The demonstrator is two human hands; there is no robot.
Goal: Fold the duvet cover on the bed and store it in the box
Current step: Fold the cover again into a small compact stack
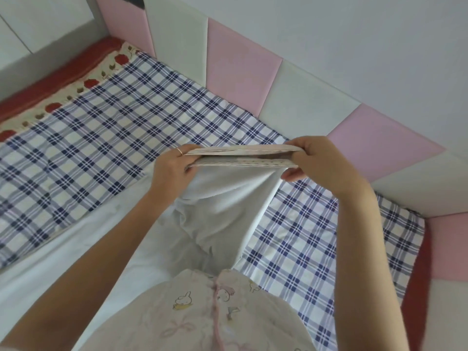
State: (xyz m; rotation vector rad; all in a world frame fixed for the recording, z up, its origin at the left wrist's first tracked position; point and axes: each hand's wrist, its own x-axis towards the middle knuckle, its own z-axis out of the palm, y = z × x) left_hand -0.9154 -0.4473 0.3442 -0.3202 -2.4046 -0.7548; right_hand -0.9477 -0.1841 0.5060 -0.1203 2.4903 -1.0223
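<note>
We see blue plaid sheet (pixel 101 122) | rose-print cloth (pixel 91 83) along its far edge | pink-and-white wall panels (pixel 243 64) | our rabbit-print top (pixel 202 312) nearest

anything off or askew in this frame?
Nothing spilled or damaged. The duvet cover hangs bunched and creased below the left hand and right hand, which pinch its layered edge. The plaid sheet stops short at the far left, leaving a strip of rose-print fabric exposed.

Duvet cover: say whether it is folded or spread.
Folded over, not spread: the left hand and right hand pinch two edge layers of the cover together.
</note>
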